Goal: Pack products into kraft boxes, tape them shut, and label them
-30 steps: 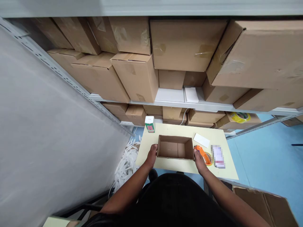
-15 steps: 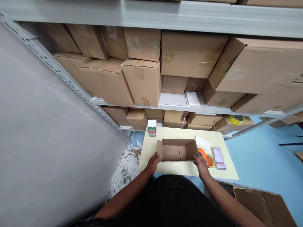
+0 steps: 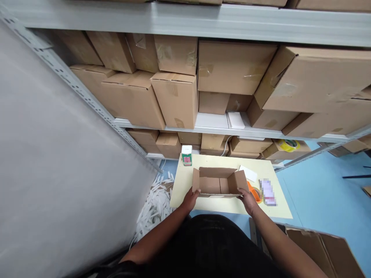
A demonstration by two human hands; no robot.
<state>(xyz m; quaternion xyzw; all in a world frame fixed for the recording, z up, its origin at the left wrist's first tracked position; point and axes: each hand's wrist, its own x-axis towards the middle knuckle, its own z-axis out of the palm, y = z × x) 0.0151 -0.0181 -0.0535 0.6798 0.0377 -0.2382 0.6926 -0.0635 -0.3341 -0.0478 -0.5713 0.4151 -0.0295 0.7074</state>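
Observation:
An open cardboard box (image 3: 210,185) faces me over the pale yellow table (image 3: 224,206), its inside bare and its end flaps standing out. My left hand (image 3: 191,198) grips its left near corner, thumb on the flap. At the right near corner my right hand (image 3: 247,200) is closed on the cardboard in the same way. Just right of the box lies an orange tape dispenser (image 3: 254,192), partly hidden by the flap. Behind it sits a flat white box (image 3: 248,173). A small green and white carton (image 3: 187,155) stands at the table's far left corner.
A pixelated flat item (image 3: 268,192) lies on the table's right side. Ahead, a metal shelf (image 3: 185,133) holds several cardboard boxes and a yellow tape roll (image 3: 289,145). White paper strips (image 3: 155,200) cover the floor at left. A large open carton (image 3: 321,251) stands at lower right.
The box has tipped slightly, and its right end flap now swings further outward, covering more of the tape dispenser. Both hands keep their hold.

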